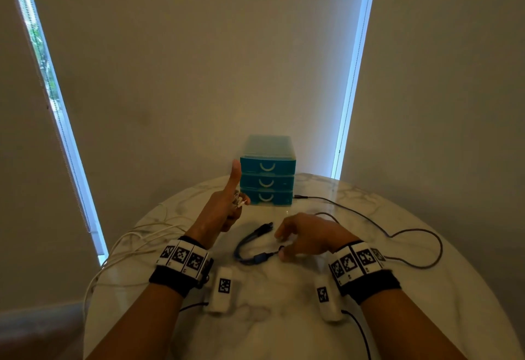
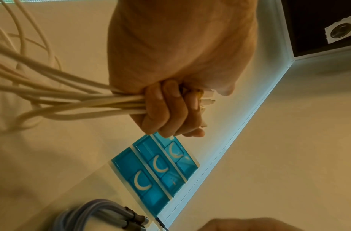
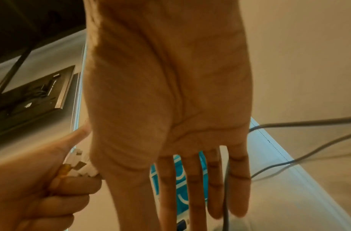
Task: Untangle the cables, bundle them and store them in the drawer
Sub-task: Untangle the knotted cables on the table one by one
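The left hand (image 1: 224, 212) was raised above the worktop (image 1: 284, 297), fingers curled round the gathered ends of the white cables (image 2: 71, 100), thumb pointing up. Their connectors stuck out past the fingers, and the loose lengths trailed away to the left and over the worktop's left edge. The right hand (image 1: 306, 236) hovered palm down with fingers spread and straight, gripping nothing, over the near end of the short blue cable (image 1: 250, 246).

That blue cable lay in a curve between the two hands, its long axis running from near right to far left, dark plugs at both ends. It was just beside the right fingertips and clearly nearer the right hand than the left. A long grey cable (image 1: 412, 234) lay loose to the right, looping out from beside the drawer unit (image 1: 267, 180) and back toward the right wrist.

The drawer unit, teal with three drawers, stood at the far edge directly ahead of the hands, all three drawers apparently closed. Judged from this, bundling was unfinished and nothing was stored.

The worktop was a round, pale, marbled slab. Behind it hung drawn blinds with daylight showing at both sides.
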The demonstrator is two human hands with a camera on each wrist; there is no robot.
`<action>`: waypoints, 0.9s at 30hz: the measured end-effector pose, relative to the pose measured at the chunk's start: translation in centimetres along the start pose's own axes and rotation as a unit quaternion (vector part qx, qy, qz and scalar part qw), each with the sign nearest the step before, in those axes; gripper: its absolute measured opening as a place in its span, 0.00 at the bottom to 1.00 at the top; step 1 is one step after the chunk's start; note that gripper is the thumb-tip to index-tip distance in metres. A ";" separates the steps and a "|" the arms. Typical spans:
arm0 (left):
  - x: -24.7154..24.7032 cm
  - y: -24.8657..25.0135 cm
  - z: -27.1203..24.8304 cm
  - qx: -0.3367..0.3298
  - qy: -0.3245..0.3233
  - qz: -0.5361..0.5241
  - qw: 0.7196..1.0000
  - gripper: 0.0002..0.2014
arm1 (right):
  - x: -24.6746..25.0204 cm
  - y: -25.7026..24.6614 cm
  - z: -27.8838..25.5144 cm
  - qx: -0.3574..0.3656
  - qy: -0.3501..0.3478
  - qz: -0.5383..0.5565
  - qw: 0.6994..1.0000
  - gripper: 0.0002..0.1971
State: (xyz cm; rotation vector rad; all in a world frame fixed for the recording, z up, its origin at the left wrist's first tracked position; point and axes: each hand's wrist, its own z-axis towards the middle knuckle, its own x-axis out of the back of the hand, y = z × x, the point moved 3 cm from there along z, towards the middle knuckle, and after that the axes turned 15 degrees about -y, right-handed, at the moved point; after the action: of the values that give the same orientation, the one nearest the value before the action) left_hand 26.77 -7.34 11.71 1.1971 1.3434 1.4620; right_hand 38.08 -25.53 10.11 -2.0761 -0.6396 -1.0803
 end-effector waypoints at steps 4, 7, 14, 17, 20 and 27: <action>0.1 -0.2 0.0 -0.010 0.016 0.034 0.999 0.46 | 0.0 0.2 0.6 0.014 -0.022 -0.005 1.000 0.16; -0.3 -0.6 0.3 -0.004 0.000 0.101 0.995 0.40 | 1.8 0.3 0.4 0.079 0.080 0.075 0.991 0.09; 0.2 -1.4 1.3 -0.002 0.004 0.107 0.994 0.29 | 8.1 7.9 3.0 -0.089 0.250 0.117 0.957 0.10; 0.5 -1.8 1.9 -0.003 0.014 0.102 0.995 0.26 | 7.7 9.4 5.6 -0.139 0.166 0.044 0.975 0.18; 0.8 -2.3 2.0 -0.014 0.017 0.088 0.996 0.26 | 7.1 9.9 8.3 -0.163 0.104 0.010 0.981 0.29; 1.0 -2.4 2.1 -0.024 0.014 0.073 0.997 0.26 | 6.6 10.4 10.3 -0.192 0.121 -0.091 0.970 0.16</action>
State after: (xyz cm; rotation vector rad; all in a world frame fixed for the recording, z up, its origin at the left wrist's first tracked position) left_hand 28.52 -5.61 9.38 1.2699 1.2534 1.6095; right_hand 53.83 -23.51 7.79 -2.1832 -0.5381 -1.6443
